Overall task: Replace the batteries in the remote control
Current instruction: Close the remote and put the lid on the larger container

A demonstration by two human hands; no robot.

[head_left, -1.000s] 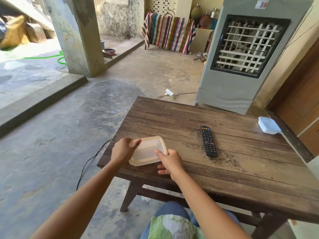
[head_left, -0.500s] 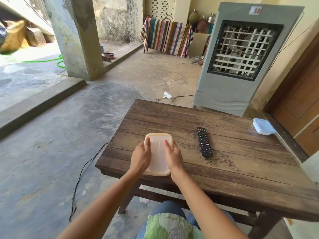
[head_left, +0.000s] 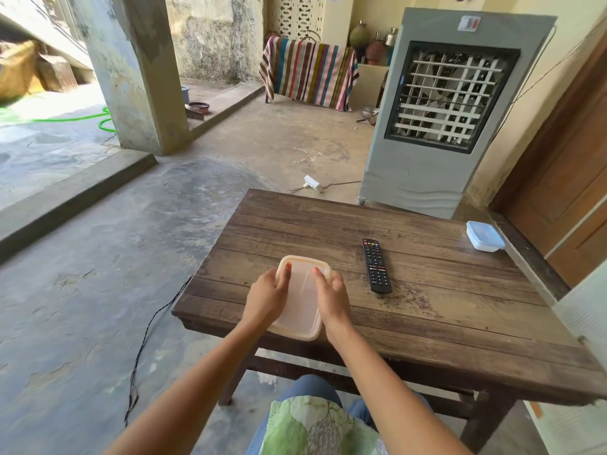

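Note:
A translucent plastic box with an orange-tinted lid (head_left: 300, 302) lies lengthwise at the near left of the wooden table (head_left: 437, 310). My left hand (head_left: 267, 295) grips its left side and my right hand (head_left: 331, 295) grips its right side, thumbs resting on the lid. What is inside the box cannot be seen. A black remote control (head_left: 376, 265) lies buttons up on the table, to the right of my right hand and apart from it.
A small box with a blue lid (head_left: 484, 235) sits at the table's far right edge. A grey air cooler (head_left: 440, 126) stands behind the table. A white plug strip (head_left: 313, 183) and a black cable (head_left: 144, 336) lie on the concrete floor at left.
The box was turned from lying crosswise to lengthwise, and both hands shifted to grip its long sides. Since half a second ago, almost nothing has moved.

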